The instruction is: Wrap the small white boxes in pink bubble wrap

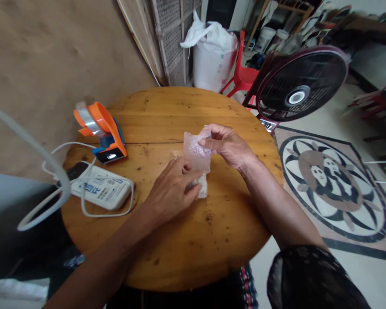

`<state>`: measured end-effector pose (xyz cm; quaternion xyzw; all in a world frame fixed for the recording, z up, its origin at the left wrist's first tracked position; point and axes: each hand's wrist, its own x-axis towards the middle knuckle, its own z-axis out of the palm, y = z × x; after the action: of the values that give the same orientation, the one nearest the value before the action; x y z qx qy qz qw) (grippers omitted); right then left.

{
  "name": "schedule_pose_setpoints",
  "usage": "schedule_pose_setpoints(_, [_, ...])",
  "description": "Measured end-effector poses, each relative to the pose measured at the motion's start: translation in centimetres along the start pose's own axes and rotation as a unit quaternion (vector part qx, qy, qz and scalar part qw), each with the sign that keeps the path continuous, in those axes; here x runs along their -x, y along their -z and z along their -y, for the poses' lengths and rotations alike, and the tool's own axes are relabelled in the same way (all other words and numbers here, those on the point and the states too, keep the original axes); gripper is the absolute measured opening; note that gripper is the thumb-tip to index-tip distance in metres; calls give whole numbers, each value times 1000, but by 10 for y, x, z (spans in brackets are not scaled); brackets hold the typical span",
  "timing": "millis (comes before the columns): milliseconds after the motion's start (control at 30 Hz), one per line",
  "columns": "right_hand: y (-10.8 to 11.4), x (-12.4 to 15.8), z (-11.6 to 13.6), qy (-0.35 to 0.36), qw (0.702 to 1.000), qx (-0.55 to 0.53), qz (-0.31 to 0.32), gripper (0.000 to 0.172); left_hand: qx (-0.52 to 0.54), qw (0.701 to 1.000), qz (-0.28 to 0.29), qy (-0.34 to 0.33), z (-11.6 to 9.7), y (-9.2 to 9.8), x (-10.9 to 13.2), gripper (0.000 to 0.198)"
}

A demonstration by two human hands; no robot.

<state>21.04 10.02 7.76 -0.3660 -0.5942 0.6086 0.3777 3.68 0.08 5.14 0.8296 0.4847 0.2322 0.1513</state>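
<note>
The right hand (227, 146) has thumb and fingers pinched closed on the upper right corner of a piece of clear bubble wrap (194, 154). The left hand (170, 186) sits at its lower edge, fingers half curled; whether they grip anything I cannot tell. Below the pinch, by the left fingertips, a translucent lump (203, 187) shows above the round wooden table (193, 253). Left of both hands lies a white printed device (107, 189), with an orange and blue tape dispenser (103, 115) behind it. Beyond the grip, to the right, stands a fan (296, 81); farther off are a red chair (246, 75) and a white sack (212, 60)
</note>
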Motion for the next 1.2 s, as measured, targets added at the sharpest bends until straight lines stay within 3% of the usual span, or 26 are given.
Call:
schedule_pose_setpoints(267, [-19,14,13,21,999,18,32,32,-49,994,-25,95,-5,4,-1,21])
schedule_pose_setpoints(533, [-30,49,7,71,997,31,-6,32,-73,977,73,185,-5,15,-2,43])
schedule_pose_setpoints(767, [-39,71,-1,123,986,112,-19,32,-48,977,83,192,5,11,-1,55])
schedule_pose_setpoints(967, [-50,91,-25,138,986,78,-60,29,-6,979,93,182,6,13,-1,61])
schedule_pose_setpoints(1200, [-57,101,-47,168,978,85,-95,27,62,981,102,152,7,16,1,48])
